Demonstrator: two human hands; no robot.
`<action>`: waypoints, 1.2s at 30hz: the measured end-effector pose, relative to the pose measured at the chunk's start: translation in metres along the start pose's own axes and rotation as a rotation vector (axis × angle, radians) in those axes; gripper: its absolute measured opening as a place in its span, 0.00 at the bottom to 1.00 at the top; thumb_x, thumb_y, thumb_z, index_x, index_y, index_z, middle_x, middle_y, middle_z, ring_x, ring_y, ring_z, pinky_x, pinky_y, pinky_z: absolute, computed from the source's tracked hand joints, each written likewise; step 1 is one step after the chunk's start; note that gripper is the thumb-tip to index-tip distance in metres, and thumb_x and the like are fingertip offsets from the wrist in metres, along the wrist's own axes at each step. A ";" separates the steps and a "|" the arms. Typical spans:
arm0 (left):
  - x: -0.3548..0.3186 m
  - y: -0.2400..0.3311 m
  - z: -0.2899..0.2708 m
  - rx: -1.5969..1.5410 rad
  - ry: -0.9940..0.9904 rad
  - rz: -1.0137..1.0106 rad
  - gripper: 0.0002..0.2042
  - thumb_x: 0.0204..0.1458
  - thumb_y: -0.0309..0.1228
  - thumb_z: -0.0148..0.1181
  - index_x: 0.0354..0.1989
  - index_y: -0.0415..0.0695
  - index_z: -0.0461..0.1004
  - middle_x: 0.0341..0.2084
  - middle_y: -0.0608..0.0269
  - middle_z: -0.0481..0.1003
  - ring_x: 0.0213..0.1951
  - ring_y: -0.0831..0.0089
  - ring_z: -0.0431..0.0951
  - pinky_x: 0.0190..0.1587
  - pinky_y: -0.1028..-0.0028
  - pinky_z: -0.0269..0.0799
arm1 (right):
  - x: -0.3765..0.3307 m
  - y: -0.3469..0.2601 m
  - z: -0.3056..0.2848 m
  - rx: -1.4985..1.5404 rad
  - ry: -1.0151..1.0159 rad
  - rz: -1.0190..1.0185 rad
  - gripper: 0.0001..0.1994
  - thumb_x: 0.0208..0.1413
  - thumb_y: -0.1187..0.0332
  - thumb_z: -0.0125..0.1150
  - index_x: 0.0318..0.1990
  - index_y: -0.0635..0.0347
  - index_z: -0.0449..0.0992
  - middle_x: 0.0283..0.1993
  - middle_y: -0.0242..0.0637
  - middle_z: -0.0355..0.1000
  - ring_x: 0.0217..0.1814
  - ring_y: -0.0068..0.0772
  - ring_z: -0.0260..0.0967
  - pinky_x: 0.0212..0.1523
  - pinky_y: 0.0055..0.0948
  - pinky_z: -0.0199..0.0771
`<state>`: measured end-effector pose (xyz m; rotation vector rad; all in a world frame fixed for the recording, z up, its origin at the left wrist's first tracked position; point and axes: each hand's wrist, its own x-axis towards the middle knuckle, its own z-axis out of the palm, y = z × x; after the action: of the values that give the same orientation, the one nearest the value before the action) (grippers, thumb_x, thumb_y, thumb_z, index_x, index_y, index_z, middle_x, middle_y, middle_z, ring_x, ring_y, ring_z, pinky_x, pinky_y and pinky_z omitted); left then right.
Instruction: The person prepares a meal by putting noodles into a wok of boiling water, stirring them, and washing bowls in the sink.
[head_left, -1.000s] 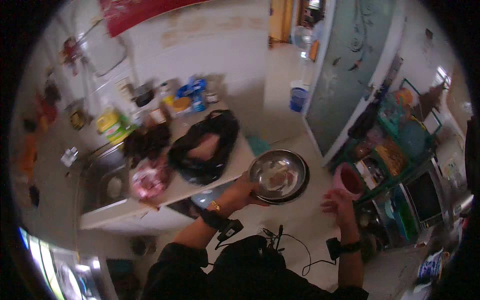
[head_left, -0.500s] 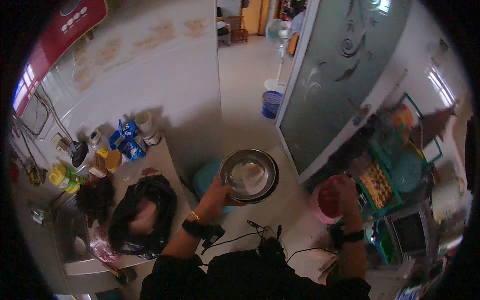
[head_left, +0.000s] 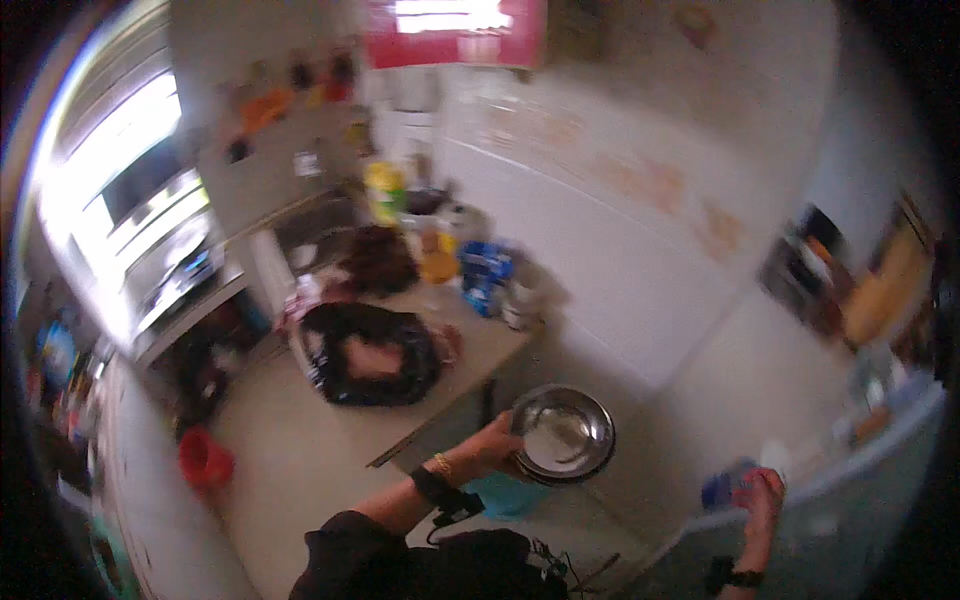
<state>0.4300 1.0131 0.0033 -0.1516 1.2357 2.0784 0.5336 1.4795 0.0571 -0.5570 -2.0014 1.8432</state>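
steel, shiny and round, the bowl [head_left: 562, 435] hangs in the air just past the near right corner of the counter [head_left: 470, 375], above the floor. the left hand [head_left: 497, 445] pinches its near-left rim, thumb over the edge and fingers under; nothing else supports it. the right hand [head_left: 762, 492] is well apart to the right, raised near a blue object [head_left: 722, 488]; it is too blurred to tell whether its fingers are spread or closed on anything.

a one-handed rim grip is the risk, in my judgement: the bowl could tip and spill whatever pale stuff lies inside, or knock the counter corner beside it.

on the counter lies a black bag [head_left: 372, 355], open and bulky, taking most of the near surface. farther back stand a blue packet [head_left: 485, 270], a yellow bottle [head_left: 383, 190] and some jars, crowded toward the wall. a teal bin [head_left: 500, 495] sits on the floor under the bowl, and a red bucket [head_left: 203, 460] stands left.
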 end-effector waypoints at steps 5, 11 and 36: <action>0.005 -0.011 0.011 0.510 0.257 0.447 0.30 0.46 0.22 0.56 0.58 0.38 0.49 0.52 0.53 0.59 0.45 0.66 0.70 0.39 0.67 0.76 | 0.167 -0.026 0.020 -0.166 -0.207 -0.001 0.13 0.54 0.60 0.52 0.40 0.59 0.67 0.33 0.37 0.68 0.24 0.31 0.70 0.20 0.26 0.71; 0.012 -0.011 0.062 -0.142 0.534 0.449 0.30 0.45 0.18 0.49 0.59 0.41 0.48 0.48 0.55 0.61 0.42 0.64 0.73 0.37 0.66 0.79 | 0.325 -0.047 0.016 -0.245 -0.409 0.005 0.20 0.56 0.53 0.49 0.46 0.60 0.66 0.36 0.40 0.67 0.32 0.35 0.71 0.26 0.32 0.74; 0.146 -0.081 0.304 0.680 1.565 0.686 0.23 0.44 0.21 0.50 0.53 0.40 0.60 0.42 0.50 0.71 0.42 0.58 0.75 0.41 0.61 0.76 | 0.701 -0.053 0.219 -0.301 -1.308 -0.395 0.29 0.51 0.57 0.58 0.59 0.58 0.60 0.57 0.46 0.61 0.57 0.41 0.61 0.50 0.40 0.67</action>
<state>0.4448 1.3571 0.0452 -1.3501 3.1583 1.6633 -0.1818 1.6511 0.0909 1.2478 -2.8051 1.7571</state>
